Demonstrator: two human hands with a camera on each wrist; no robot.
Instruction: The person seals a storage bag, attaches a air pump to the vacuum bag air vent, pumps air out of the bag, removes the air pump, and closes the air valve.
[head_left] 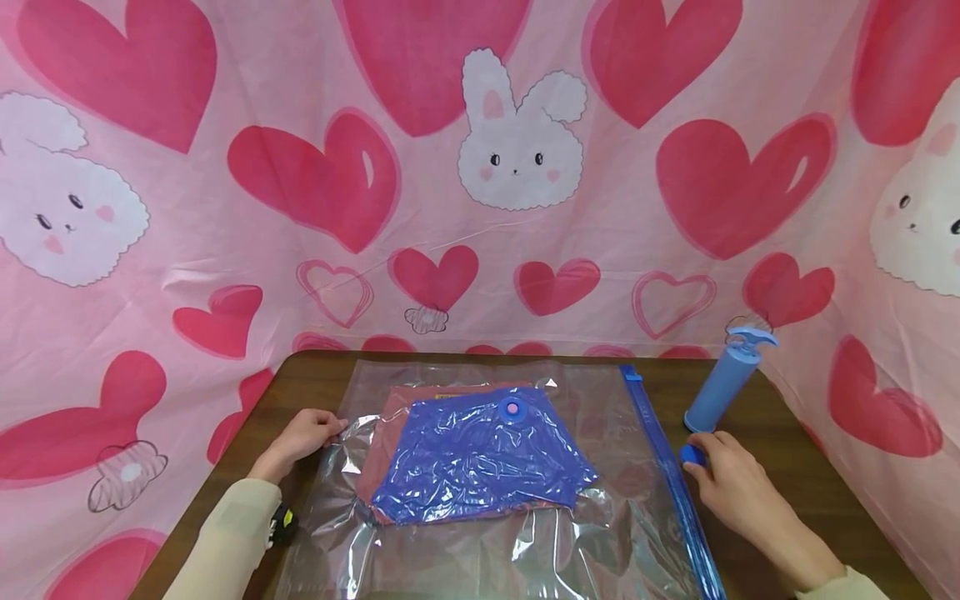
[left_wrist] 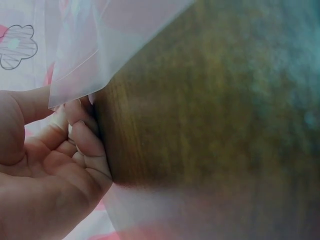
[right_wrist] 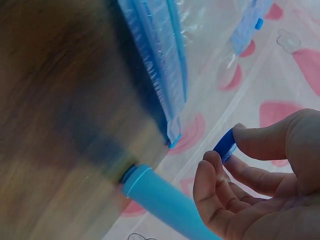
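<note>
A large clear vacuum storage bag (head_left: 517, 550) lies flat, with folded blue cloth (head_left: 480, 458) and reddish cloth (head_left: 378, 442) inside. Near the far side of the blue cloth is the bag's round valve (head_left: 513, 408), with a pink centre. My left hand (head_left: 303, 435) pinches the bag's left edge; in the left wrist view the plastic (left_wrist: 80, 82) runs between thumb and fingers. Between thumb and fingertips, my right hand (head_left: 738, 483) holds a small round blue cap (right_wrist: 226, 145), right of the bag's blue zip strip (head_left: 671, 475).
A blue hand pump (head_left: 722, 387) stands upright just beyond my right hand, its handle on top. The zip's blue slider (head_left: 630, 374) sits at the strip's far end. Under everything is a dark wooden table (head_left: 817, 492), walled by pink heart-printed cloth (head_left: 420, 225).
</note>
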